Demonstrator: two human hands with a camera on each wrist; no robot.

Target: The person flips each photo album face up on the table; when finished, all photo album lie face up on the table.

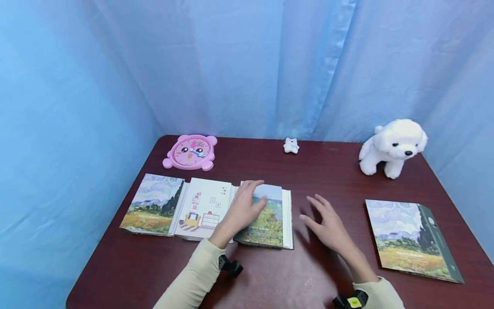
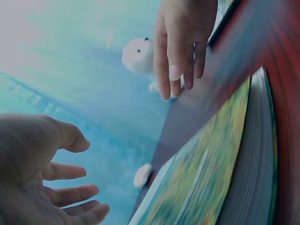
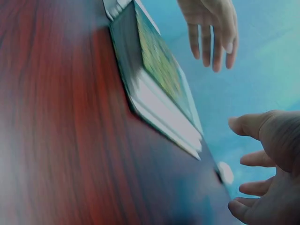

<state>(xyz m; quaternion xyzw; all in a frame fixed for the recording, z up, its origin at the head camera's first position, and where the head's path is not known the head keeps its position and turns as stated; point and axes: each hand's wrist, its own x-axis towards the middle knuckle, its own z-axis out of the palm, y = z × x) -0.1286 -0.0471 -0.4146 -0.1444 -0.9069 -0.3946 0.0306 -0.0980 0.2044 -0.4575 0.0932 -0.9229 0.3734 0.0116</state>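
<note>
My left hand (image 1: 245,207) hovers over a photo album (image 1: 266,227) with a flowery field on its cover, fingers relaxed and spread; in the left wrist view nothing lies between them. To its right my right hand (image 1: 328,223) hangs above the dark table, fingers loosely bent and holding nothing. Left of that album, in a row, lie a white-covered album (image 1: 206,201) with a drawn room on it and an album with a painted cypress landscape (image 1: 154,201). Another landscape photo album (image 1: 405,231) with a green spine lies apart at the right.
A pink clock (image 1: 191,152) lies at the back left of the dark red table (image 1: 270,279). Near the back edge is a small white star-shaped toy (image 1: 291,146). A white plush dog (image 1: 393,146) stands at the back right. Blue curtains (image 1: 231,64) hang behind.
</note>
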